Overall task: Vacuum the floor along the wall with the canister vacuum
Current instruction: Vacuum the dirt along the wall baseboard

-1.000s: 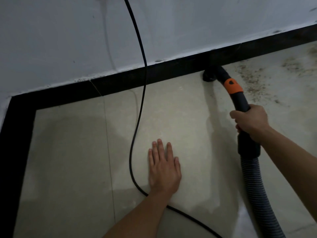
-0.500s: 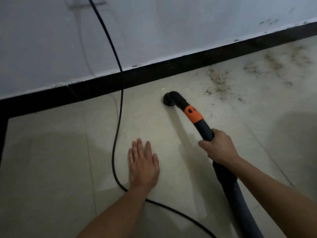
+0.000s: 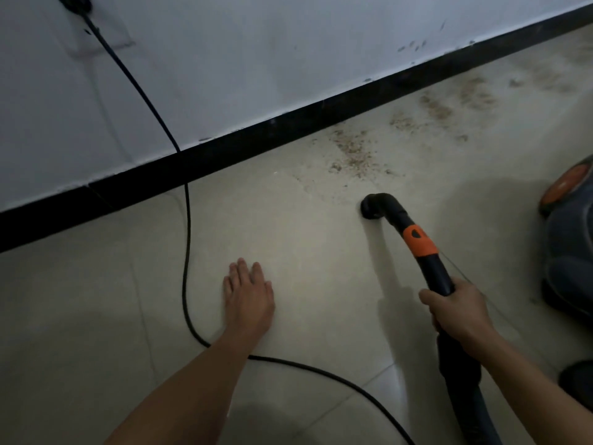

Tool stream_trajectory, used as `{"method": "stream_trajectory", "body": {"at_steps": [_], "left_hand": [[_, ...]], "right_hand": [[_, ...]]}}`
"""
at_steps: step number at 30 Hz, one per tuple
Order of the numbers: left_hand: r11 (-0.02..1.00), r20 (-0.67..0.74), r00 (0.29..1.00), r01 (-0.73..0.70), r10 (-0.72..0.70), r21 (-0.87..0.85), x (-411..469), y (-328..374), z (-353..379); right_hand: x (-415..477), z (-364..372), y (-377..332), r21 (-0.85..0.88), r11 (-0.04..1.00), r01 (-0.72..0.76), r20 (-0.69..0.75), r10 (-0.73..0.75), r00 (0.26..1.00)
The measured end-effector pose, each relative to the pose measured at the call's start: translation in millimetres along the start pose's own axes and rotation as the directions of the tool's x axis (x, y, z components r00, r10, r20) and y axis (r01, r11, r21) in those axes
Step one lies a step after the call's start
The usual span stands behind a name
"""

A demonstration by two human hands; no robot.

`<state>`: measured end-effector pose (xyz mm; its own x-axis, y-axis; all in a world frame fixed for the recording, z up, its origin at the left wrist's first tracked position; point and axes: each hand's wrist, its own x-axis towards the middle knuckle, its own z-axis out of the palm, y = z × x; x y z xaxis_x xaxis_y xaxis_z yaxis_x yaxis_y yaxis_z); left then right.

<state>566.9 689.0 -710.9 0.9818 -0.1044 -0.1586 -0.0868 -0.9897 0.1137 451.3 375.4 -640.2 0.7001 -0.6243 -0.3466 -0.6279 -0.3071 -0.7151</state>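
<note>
My left hand lies flat on the floor, fingers straight, just right of the cord. My right hand is wrapped round the black wand, below its orange collar. The nozzle points down at the tiles, apart from the skirting, with a patch of dirt lying between them. The canister sits at the right edge. The cord drops from a plug on the wall and passes under my left forearm.
</note>
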Motion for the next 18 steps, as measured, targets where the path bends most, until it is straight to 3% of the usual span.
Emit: {"method": "stream_trajectory", "body": {"at_steps": [4, 7, 11, 16, 18], "left_hand": [[1.000, -0.026, 1.000, -0.001, 0.000, -0.025, -2, 4, 2], [1.000, -0.028, 0.999, -0.016, 0.016, -0.021, -2, 0, 5], [0.999, -0.042, 0.999, -0.020, 0.019, -0.039, -3, -2, 10], [0.999, -0.065, 0.998, -0.022, 0.019, -0.045, -3, -3, 16], [0.999, -0.077, 0.997, -0.019, 0.016, -0.050, -3, -4, 19]], "right_hand": [[8, 10, -14, -0.005, 0.999, 0.046, 0.092, -0.045, 0.995], [21, 16, -23, 0.021, 0.999, 0.040, 0.023, -0.041, 0.999], [25, 29, -30, -0.017, 0.996, 0.087, 0.132, -0.084, 0.988], [36, 35, -37, -0.024, 0.997, 0.068, 0.053, -0.066, 0.996], [36, 41, -43, -0.059, 0.994, 0.097, 0.117, -0.090, 0.989]]}}
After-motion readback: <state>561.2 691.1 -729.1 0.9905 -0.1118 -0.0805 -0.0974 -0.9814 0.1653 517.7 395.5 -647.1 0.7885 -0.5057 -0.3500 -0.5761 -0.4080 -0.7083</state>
